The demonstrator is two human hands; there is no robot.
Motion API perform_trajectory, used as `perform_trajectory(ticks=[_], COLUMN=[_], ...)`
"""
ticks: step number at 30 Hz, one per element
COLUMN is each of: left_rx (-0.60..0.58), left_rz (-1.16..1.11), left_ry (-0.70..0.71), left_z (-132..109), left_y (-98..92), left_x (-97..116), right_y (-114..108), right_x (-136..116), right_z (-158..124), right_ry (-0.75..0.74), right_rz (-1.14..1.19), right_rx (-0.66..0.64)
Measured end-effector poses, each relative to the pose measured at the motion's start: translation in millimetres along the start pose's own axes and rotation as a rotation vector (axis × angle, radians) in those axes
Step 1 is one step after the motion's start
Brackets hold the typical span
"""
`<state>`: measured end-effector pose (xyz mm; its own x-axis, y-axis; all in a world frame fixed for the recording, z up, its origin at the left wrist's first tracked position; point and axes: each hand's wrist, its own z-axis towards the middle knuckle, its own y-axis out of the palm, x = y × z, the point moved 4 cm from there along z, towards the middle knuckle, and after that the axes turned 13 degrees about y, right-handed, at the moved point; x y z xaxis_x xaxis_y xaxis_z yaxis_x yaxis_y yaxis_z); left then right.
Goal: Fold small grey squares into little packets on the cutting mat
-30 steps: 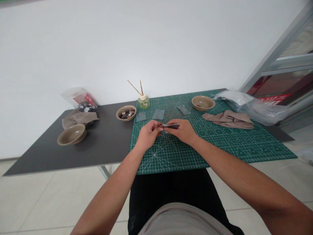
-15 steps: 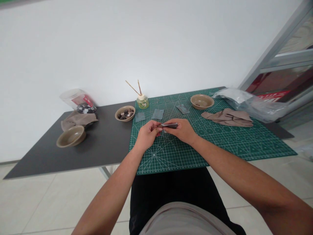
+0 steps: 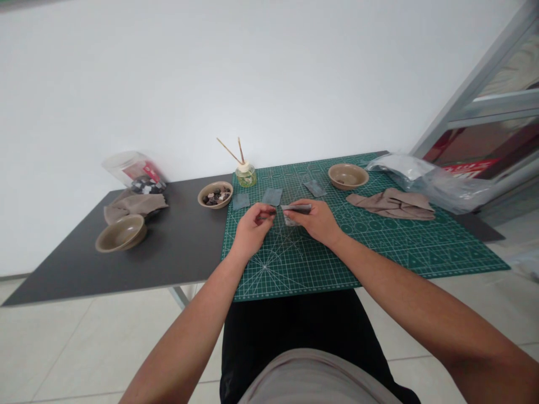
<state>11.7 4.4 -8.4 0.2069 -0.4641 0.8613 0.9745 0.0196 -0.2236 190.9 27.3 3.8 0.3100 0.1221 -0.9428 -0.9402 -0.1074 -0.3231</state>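
Observation:
My left hand (image 3: pixel 252 227) is closed, with a small dark stone (image 3: pixel 273 212) pinched at its fingertips. A folded piece of grey sandpaper (image 3: pixel 300 209) is gripped in my right hand (image 3: pixel 319 221), its lower flap showing pale under the fingers. Both hands hover over the green cutting mat (image 3: pixel 290 269), a small gap between them. Beyond them on the mat lie a grey square sheet (image 3: pixel 241 201), a second grey sheet (image 3: pixel 272 196) and a third, creased one (image 3: pixel 315 188). A bowl of mixed stones (image 3: pixel 215 194) stands to the left of the mat.
A reed diffuser (image 3: pixel 246 174) stands at the back. On the right are a bowl with a small stone (image 3: pixel 348 177), a brown cloth (image 3: pixel 391 205) and a plastic bag (image 3: pixel 433 177). On the left sit a tan bowl (image 3: pixel 122 234), another cloth (image 3: pixel 137 206) and a tipped clear container (image 3: pixel 137 171).
My hands have drawn apart, separating the sandpaper from the stone. The right hand shifted slightly right, and the sandpaper's pale lower flap now shows.

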Motion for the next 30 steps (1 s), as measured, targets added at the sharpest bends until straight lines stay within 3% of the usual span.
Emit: perform_trajectory(ticks=[7,19,30], left_rx=[-0.014,0.009,-0.02], left_rz=[-0.025,-0.111,-0.127], left_ry=[-0.043,-0.089,-0.06], left_z=[0.2,-1.3,-2.5], left_y=[1.4,1.2,2.9], left_x=[0.0,-0.9,1.5], right_y=[4.9,7.7,4.6], right_x=[-1.1,0.6,1.1], right_z=[-1.2,-2.1,-3.4], right_ry=[-0.056,-0.072,0.0], right_rz=[-0.155,-0.096,-0.09], right_rx=[-0.058,-0.122,-0.109])
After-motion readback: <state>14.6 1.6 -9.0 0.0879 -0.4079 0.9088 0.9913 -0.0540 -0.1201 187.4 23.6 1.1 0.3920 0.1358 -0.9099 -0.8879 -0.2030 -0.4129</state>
